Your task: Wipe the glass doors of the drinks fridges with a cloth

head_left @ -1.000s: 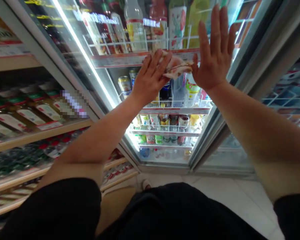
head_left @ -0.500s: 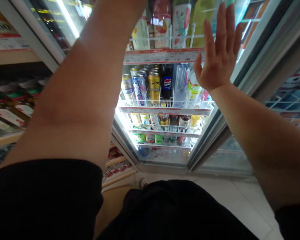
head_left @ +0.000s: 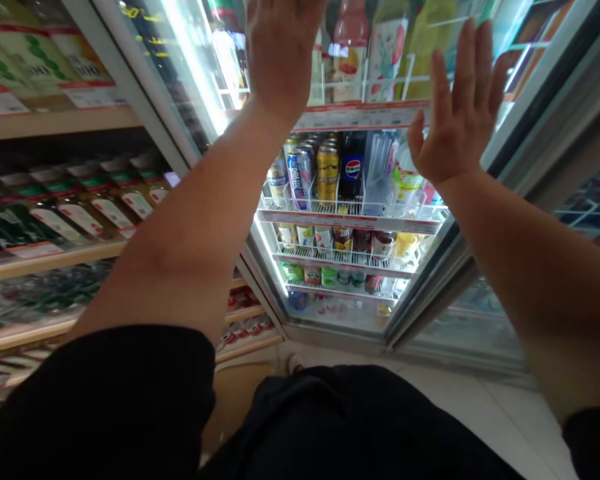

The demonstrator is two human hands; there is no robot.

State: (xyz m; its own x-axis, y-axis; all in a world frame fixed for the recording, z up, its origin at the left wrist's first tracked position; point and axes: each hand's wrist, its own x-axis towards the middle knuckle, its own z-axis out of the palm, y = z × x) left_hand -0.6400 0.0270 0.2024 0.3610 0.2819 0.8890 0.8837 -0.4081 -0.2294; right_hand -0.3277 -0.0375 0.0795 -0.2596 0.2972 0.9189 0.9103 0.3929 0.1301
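My right hand (head_left: 454, 130), fingers apart, faces a metal-framed glass door (head_left: 343, 315) above pale tiles (head_left: 480, 410); whether my left hand (head_left: 283, 60) grips, I cannot tell.

A bare left arm (head_left: 180, 227) slants from eight o'clock to a blurred left hand (head_left: 283, 57) at twelve, cropped above, grip hard to judge. A bare right arm (head_left: 535, 247) rises from four o'clock to a right hand (head_left: 455, 117) at two, fingers (head_left: 463, 70) straight and spread.
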